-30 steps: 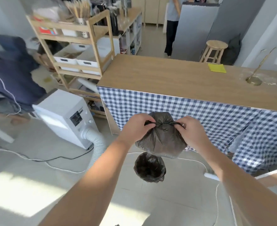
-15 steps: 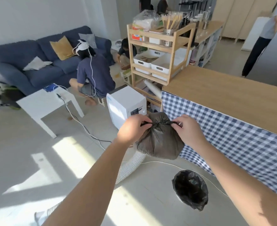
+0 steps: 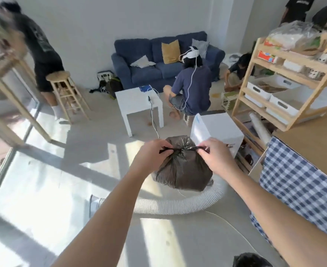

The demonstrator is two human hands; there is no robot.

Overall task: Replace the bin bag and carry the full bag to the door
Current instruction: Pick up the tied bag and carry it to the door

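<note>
**Two hands pulling the knot tight on a full bin bag, held up off the floor**

A person is looking down along both bare forearms at a full bin bag (image 3: 181, 170) of dark grey plastic. The bag is hanging in the air in front of them, above a white ribbed hose (image 3: 178, 206) lying across the pale floor.

The left hand (image 3: 153, 154) and the right hand (image 3: 214, 154) are each pinching one end of the twisted tie strip (image 3: 180, 149) at the bag's gathered neck. The fingers are curled closed around it and are drawing the ends outwards in opposite directions. The strip is running straight and taut between the hands, so the pull appears to be cinching the knot while the bag's own weight is helping to close the neck.

At the bottom edge, a sliver of crinkled black plastic (image 3: 252, 260) is showing. It is probably the bin with a fresh liner already in it, though too little is visible to be sure.

To the right, a blue gingham curtain (image 3: 297, 182) is hanging from a wooden counter. Sunlight is coming through floor-length glass panels (image 3: 4, 160) on the left. Whether these are the door the bag is meant for cannot be told.

Other people are occupying the room beyond, one of them crouching beside a white side table (image 3: 137, 102).
</note>
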